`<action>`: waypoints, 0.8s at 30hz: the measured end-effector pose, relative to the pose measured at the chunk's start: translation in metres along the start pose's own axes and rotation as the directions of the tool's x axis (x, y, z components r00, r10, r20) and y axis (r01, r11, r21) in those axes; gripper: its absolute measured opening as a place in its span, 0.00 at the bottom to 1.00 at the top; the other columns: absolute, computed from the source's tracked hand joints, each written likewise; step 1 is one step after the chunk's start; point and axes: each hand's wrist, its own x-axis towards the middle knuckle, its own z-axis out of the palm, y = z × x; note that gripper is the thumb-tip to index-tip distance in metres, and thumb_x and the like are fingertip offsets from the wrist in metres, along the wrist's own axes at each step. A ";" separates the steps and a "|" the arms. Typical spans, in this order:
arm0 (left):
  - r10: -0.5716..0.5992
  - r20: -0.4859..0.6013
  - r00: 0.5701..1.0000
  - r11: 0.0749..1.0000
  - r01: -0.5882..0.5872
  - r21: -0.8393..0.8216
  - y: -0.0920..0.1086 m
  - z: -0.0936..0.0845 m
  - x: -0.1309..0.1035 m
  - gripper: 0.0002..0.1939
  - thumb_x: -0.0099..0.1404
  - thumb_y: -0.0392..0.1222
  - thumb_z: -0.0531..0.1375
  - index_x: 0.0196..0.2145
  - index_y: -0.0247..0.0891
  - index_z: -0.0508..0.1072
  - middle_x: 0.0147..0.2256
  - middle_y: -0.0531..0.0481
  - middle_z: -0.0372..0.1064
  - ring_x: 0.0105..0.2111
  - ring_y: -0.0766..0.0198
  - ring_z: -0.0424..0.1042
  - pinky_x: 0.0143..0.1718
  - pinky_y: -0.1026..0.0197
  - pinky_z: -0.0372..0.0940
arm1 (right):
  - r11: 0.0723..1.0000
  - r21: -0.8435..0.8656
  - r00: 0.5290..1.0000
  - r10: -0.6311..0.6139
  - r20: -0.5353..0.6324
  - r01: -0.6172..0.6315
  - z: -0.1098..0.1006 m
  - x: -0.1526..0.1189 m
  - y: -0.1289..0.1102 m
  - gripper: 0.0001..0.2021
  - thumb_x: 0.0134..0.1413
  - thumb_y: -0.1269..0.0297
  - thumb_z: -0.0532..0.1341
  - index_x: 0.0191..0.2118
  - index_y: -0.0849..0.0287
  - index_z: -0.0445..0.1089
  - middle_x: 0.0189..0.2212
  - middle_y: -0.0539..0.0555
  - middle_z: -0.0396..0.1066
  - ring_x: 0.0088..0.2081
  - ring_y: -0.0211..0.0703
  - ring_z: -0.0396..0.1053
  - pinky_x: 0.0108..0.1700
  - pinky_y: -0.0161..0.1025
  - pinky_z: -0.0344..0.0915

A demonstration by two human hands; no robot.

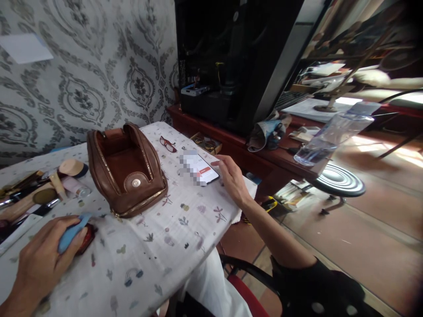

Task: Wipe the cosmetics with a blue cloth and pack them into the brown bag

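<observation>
My left hand [46, 255], at the lower left, has its thumb and fingers closed round a light-blue flat piece [73, 233], whose kind I cannot make out. Right beside it, partly behind the fingers, a dark red glossy object [87, 241] rests on the table. My right hand [233, 179] lies by the table's right edge with fingers stretched out, holding nothing. Its fingertips are next to a phone [210, 175] with a lit screen, partly blurred out. Between the hands stands a brown leather bag [132, 160], unzipped, its inside showing.
Makeup items [42, 196] crowd the table's left side. Eyeglasses [168, 144] lie behind the phone on the patterned tablecloth [172, 259]. A black computer case [228, 66] stands on a red-brown desk at the back. A clear water bottle [333, 132] leans at the right, above a round stool [340, 179].
</observation>
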 end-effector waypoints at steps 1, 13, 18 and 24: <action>0.000 0.001 1.000 1.000 0.000 0.005 0.000 0.000 0.000 0.12 0.71 0.50 0.55 0.43 0.41 0.70 0.40 0.47 0.74 0.38 0.56 0.76 0.39 0.59 0.66 | 1.000 0.008 1.000 0.010 -0.002 -0.010 0.000 0.000 0.001 0.17 0.66 0.51 0.50 0.50 0.54 0.67 0.44 0.61 0.78 0.47 0.55 0.73 0.52 0.54 0.67; 0.015 -0.010 1.000 1.000 -0.015 0.019 0.001 -0.003 0.000 0.11 0.72 0.49 0.54 0.44 0.41 0.70 0.40 0.47 0.74 0.37 0.57 0.76 0.39 0.61 0.66 | 0.998 0.029 0.998 0.052 -0.037 -0.051 -0.001 -0.001 0.003 0.18 0.65 0.50 0.51 0.50 0.56 0.67 0.43 0.61 0.78 0.46 0.55 0.73 0.51 0.54 0.67; 0.014 -0.013 1.000 1.000 -0.013 0.023 0.002 -0.003 0.001 0.11 0.72 0.50 0.54 0.43 0.42 0.70 0.40 0.48 0.75 0.38 0.57 0.76 0.39 0.60 0.66 | 0.998 0.036 0.998 0.046 -0.037 -0.045 0.000 0.000 0.006 0.18 0.65 0.50 0.51 0.50 0.56 0.67 0.42 0.61 0.78 0.45 0.54 0.73 0.51 0.54 0.67; 0.001 0.004 1.000 1.000 -0.001 0.010 0.001 -0.003 0.001 0.11 0.72 0.50 0.53 0.43 0.41 0.70 0.39 0.47 0.75 0.38 0.57 0.76 0.39 0.60 0.66 | 0.999 0.034 0.999 0.037 -0.023 -0.036 0.000 0.000 0.006 0.18 0.65 0.50 0.52 0.50 0.56 0.67 0.43 0.61 0.78 0.45 0.54 0.73 0.49 0.52 0.68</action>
